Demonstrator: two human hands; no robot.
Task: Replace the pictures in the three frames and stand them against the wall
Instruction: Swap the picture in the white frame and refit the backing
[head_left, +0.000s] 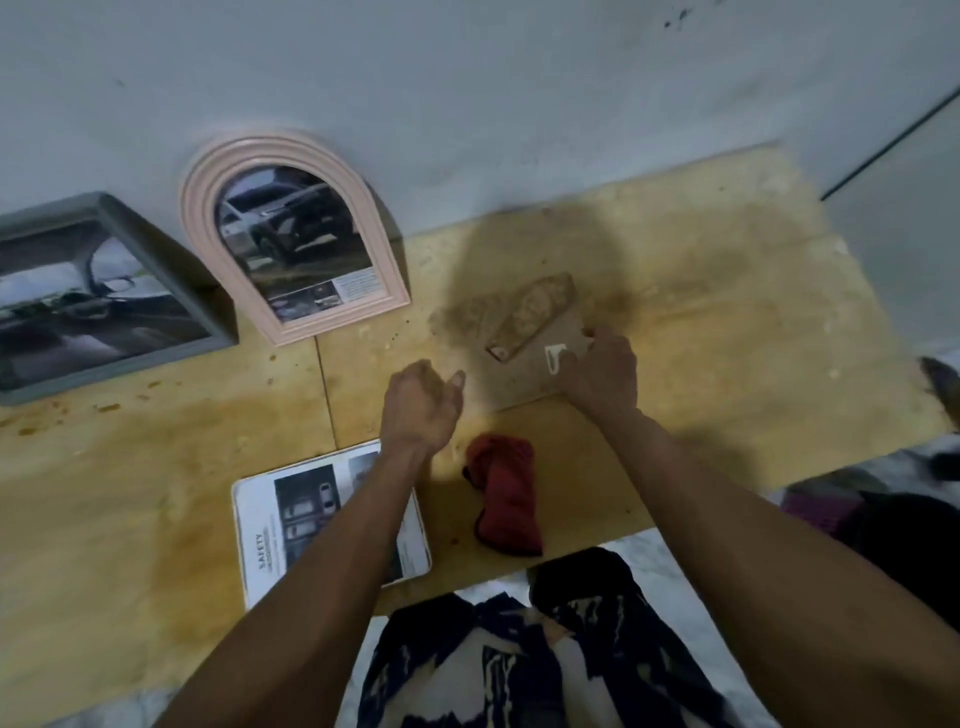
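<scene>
A pink arched frame (291, 228) with a car picture leans against the white wall. Left of it a grey rectangular frame (104, 291) with a car-interior picture also leans on the wall. A third, brown frame (524, 332) lies back side up on the wooden board, its stand flap raised. My right hand (602, 374) grips that frame's right edge near a white clip. My left hand (423, 397) hovers just left of the frame, loosely curled and holding nothing. A printed picture sheet (291, 514) headed "SAFETY" lies near me under my left forearm.
A red cloth (506, 493) lies crumpled on the wooden board (727, 312) between my arms. My patterned trousers (519, 660) fill the bottom centre. Dark clothing lies at the right edge (893, 525). Marble floor shows beyond the board's near edge.
</scene>
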